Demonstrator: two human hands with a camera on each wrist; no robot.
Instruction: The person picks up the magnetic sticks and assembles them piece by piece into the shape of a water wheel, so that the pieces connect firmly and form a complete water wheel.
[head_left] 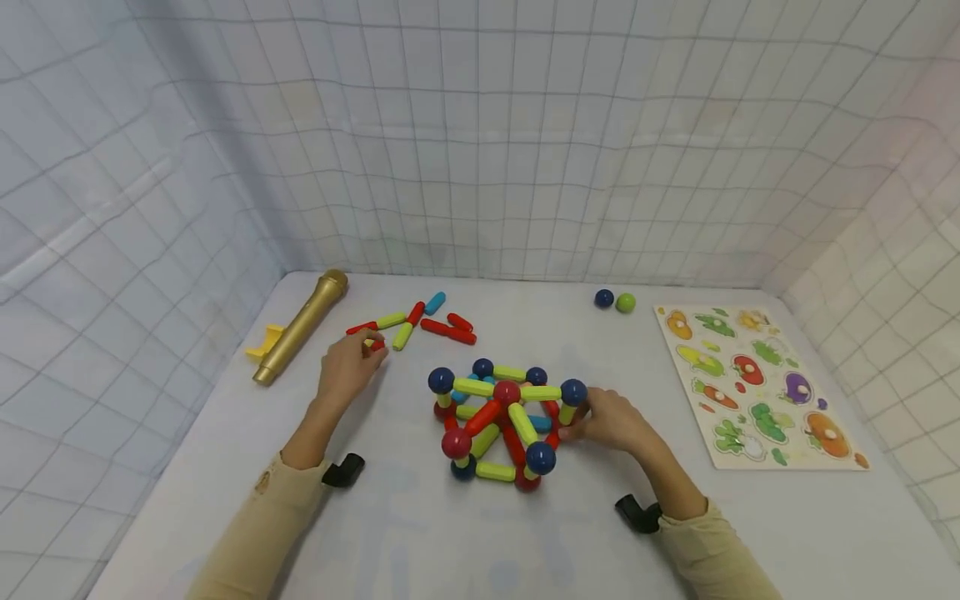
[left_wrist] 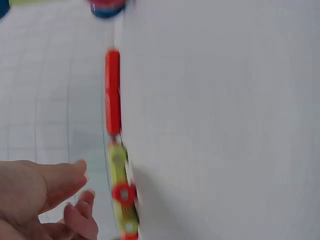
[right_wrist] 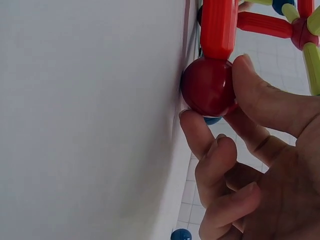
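Right hand: thumb and curled fingers pinch a red ball at the right base of the rod-and-ball structure; only the right wrist view shows this contact. Left hand: fingers curl over a red rod among the loose rods; the head view shows this, while the left wrist view is blurred.

A red stick is pinched by the left hand among loose sticks — the ball-and-stick structure is held at its right side by the right hand.
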